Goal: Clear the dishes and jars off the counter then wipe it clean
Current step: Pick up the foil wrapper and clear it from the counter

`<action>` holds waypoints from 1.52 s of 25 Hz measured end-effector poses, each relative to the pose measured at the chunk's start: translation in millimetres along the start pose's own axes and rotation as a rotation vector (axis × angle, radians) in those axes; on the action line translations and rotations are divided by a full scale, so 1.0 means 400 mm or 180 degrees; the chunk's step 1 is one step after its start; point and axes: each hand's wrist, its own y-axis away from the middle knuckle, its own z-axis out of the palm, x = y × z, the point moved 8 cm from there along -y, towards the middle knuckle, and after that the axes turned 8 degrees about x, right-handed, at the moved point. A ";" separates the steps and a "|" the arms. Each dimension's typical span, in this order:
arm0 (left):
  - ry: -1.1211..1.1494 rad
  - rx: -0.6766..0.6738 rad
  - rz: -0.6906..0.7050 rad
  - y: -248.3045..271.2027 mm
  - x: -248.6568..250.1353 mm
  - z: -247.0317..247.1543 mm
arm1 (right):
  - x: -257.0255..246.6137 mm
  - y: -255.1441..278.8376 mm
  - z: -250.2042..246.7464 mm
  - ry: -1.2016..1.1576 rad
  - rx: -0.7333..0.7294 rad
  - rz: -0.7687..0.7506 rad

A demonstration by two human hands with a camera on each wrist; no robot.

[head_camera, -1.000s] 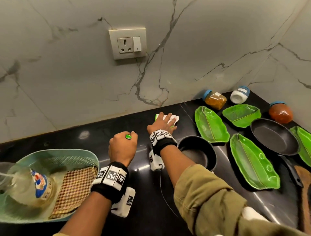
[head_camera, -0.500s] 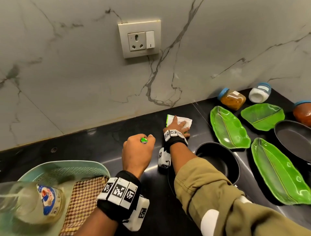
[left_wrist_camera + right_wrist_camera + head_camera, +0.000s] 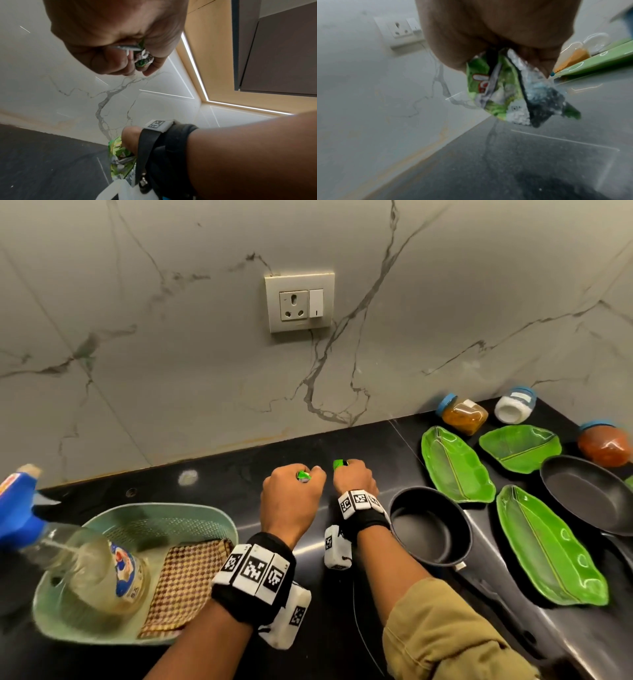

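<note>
Both hands hover over the black counter (image 3: 212, 494) near the wall, side by side. My left hand (image 3: 301, 478) is a fist round a crumpled green wrapper (image 3: 303, 475), whose foil shows between the fingers in the left wrist view (image 3: 143, 58). My right hand (image 3: 352, 474) grips a larger green and silver wrapper (image 3: 505, 94), lifted off the counter; only its green tip (image 3: 339, 463) shows from the head. To the right lie three green leaf-shaped plates (image 3: 455, 463), an orange jar (image 3: 464, 414), a white jar (image 3: 515, 405) and a red jar (image 3: 604, 443).
A black saucepan (image 3: 430, 525) stands just right of my right wrist, a frying pan (image 3: 589, 494) beyond the plates. At the left a pale green basket (image 3: 137, 529) holds a spray bottle (image 3: 85, 559) and a checked cloth (image 3: 185, 583). A wall socket (image 3: 299, 302) sits above.
My right hand closed on the wrapper that lay flat by the wall, lifted it and drew back beside the left hand. The left fist stayed as it was.
</note>
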 end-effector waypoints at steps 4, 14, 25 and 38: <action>0.0074 0.0012 0.0023 0.059 0.032 -0.022 | 0.007 0.119 -0.075 -0.0666 -0.0077 -0.0180; 0.0421 0.0293 0.0042 0.347 0.023 -0.099 | 0.114 0.454 -0.258 -0.1941 -0.0147 -0.1355; 0.0027 0.0310 -0.0088 0.910 -0.057 -0.298 | 0.447 0.897 -0.285 -0.1915 -0.0297 -0.1052; -0.0804 0.0596 -0.1443 1.268 -0.551 -0.723 | 0.461 1.386 0.044 -0.1318 -0.1392 -0.1557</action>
